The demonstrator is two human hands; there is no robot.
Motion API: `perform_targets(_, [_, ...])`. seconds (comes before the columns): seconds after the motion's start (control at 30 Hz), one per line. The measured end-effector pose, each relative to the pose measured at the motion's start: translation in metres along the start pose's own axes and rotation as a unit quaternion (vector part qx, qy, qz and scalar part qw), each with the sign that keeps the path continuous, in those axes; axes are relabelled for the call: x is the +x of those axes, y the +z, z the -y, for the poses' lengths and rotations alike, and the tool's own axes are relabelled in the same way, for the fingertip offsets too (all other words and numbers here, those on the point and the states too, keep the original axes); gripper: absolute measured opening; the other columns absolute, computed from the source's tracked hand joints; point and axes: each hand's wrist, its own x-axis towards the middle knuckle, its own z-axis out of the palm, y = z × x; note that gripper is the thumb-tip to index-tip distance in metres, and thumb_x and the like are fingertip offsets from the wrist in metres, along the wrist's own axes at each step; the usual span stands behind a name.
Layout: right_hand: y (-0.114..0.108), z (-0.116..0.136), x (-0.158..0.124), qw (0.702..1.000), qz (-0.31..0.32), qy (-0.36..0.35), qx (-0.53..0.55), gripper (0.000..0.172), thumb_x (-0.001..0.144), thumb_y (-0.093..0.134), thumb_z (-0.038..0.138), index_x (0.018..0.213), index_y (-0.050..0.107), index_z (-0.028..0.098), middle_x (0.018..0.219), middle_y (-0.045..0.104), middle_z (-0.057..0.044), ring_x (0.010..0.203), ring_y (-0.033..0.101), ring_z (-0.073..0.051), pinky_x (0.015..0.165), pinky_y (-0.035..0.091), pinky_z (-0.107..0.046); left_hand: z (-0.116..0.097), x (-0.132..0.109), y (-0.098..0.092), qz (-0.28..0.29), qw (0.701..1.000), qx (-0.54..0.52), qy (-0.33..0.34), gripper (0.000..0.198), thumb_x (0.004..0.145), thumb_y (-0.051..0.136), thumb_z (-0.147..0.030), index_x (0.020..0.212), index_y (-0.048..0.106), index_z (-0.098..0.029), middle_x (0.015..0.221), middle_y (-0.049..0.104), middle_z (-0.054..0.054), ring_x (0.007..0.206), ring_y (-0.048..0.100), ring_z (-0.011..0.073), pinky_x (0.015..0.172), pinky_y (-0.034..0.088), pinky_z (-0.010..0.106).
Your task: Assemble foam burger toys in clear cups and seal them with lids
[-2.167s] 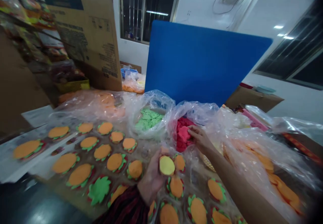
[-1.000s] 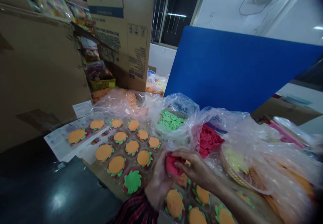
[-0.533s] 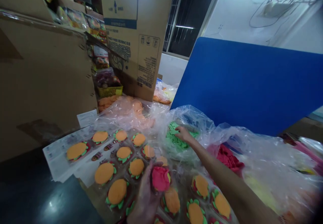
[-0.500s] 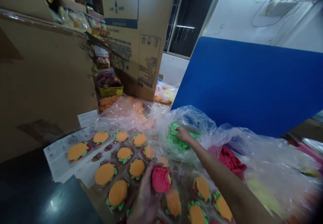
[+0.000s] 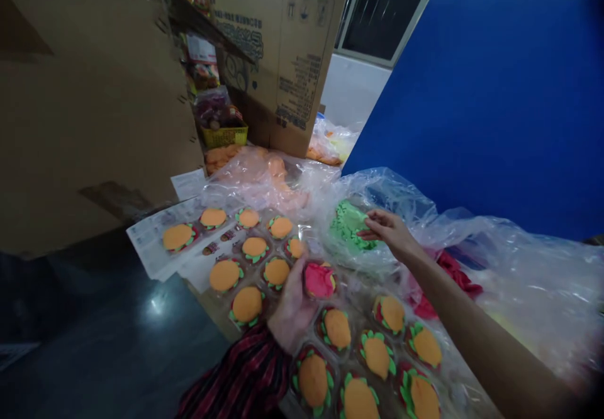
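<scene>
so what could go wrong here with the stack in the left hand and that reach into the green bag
The left hand pinches the half-built stack with its red layer loose on top; it could slide off over the tray.
The right hand reaches among thin green pieces and might lift several at once.
The loose plastic bag could snag the fingers.

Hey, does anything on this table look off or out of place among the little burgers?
One thing: the piece in the left hand shows a pink top, while every burger in the trays shows an orange top. The right hand is at the bag of green pieces. Nothing looks spilled or damaged.
</scene>
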Motion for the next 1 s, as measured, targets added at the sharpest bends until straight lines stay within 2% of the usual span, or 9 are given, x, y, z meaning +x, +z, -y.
perform_targets(0.1, [0.015,0.024,-0.057,0.987,0.083,-0.054,0.131,0.022,0.072,0.067,0.038,0.08,0.061,0.018,0.088,0.067,-0.004,0.083,0.065,-0.019,0.075,0.052,-0.03,0.004,-0.002,-0.001,0.016,1.0,-0.015,0.015,0.027,0.075,0.06,-0.039,0.079,0.058,-0.013,0.073,0.064,0.005,0.065,0.059,0.0167,0.065,0.048,0.031])
perform_targets(0.23, [0.044,0.038,-0.107,0.971,0.149,-0.149,0.113,0.014,0.078,0.063,0.033,0.082,0.067,0.02,0.104,0.066,-0.008,0.097,0.062,-0.02,0.083,0.05,-0.032,0.006,-0.009,-0.003,0.027,0.999,-0.042,0.019,0.024,0.074,0.062,-0.036,0.081,0.058,-0.014,0.071,0.064,0.003,0.062,0.058,0.0155,0.064,0.047,0.03])
perform_targets(0.33, [0.058,0.034,-0.117,0.96,0.156,-0.226,0.051,0.013,0.083,0.058,0.03,0.086,0.066,0.02,0.108,0.065,-0.01,0.099,0.061,-0.021,0.085,0.049,-0.036,0.003,-0.017,-0.004,0.026,0.999,-0.04,0.018,0.025,0.073,0.063,-0.037,0.083,0.058,-0.015,0.068,0.063,0.001,0.059,0.058,0.0146,0.062,0.047,0.03])
perform_targets(0.43, [0.063,0.028,-0.117,0.942,0.148,-0.3,-0.026,0.011,0.084,0.055,0.023,0.088,0.065,0.02,0.107,0.065,-0.011,0.103,0.06,-0.021,0.088,0.047,-0.038,-0.002,-0.025,-0.002,0.021,0.999,-0.024,0.027,0.024,0.075,0.061,-0.037,0.083,0.058,-0.015,0.067,0.062,0.001,0.059,0.058,0.0145,0.06,0.047,0.029])
perform_targets(0.6, [0.058,0.028,-0.133,0.92,0.157,-0.352,-0.067,0.017,0.085,0.052,0.02,0.097,0.065,0.02,0.106,0.066,-0.008,0.111,0.055,-0.019,0.096,0.041,-0.038,0.0,-0.043,0.003,0.0,0.999,0.035,0.006,0.02,0.084,0.049,-0.032,0.082,0.058,-0.014,0.068,0.064,0.002,0.06,0.059,0.0134,0.058,0.048,0.026])
perform_targets(0.67, [0.056,0.027,-0.143,0.927,0.135,-0.346,-0.048,0.018,0.086,0.052,0.021,0.098,0.065,0.021,0.104,0.067,-0.006,0.107,0.057,-0.017,0.096,0.042,-0.037,0.004,-0.046,0.005,-0.009,0.998,0.065,0.013,0.017,0.084,0.051,-0.029,0.085,0.059,-0.015,0.069,0.065,0.001,0.06,0.06,0.0135,0.056,0.049,0.025])
perform_targets(0.83, [0.052,0.009,-0.173,0.967,-0.047,-0.247,-0.033,0.027,0.082,0.057,0.018,0.106,0.063,0.027,0.113,0.063,-0.004,0.108,0.056,-0.019,0.095,0.044,-0.035,0.025,-0.047,0.01,-0.037,0.994,0.099,0.001,0.015,0.085,0.047,-0.023,0.086,0.059,-0.015,0.07,0.065,0.001,0.058,0.061,0.0139,0.054,0.05,0.027])
perform_targets(0.9, [0.05,0.0,-0.187,0.97,-0.074,-0.228,-0.05,0.026,0.08,0.06,0.017,0.102,0.065,0.029,0.108,0.066,-0.003,0.105,0.057,-0.02,0.093,0.045,-0.036,0.037,-0.048,0.011,-0.034,0.993,0.107,-0.022,0.016,0.085,0.046,-0.023,0.084,0.059,-0.015,0.068,0.065,0.001,0.056,0.061,0.0143,0.053,0.05,0.028])
perform_targets(1.0, [0.042,-0.01,-0.2,0.963,-0.088,-0.235,-0.095,0.021,0.079,0.06,0.018,0.097,0.067,0.026,0.097,0.069,-0.003,0.105,0.056,-0.022,0.092,0.044,-0.04,0.054,-0.048,0.01,-0.019,0.991,0.114,-0.06,0.016,0.083,0.049,-0.027,0.082,0.059,-0.014,0.067,0.066,0.002,0.056,0.061,0.0152,0.054,0.049,0.029])
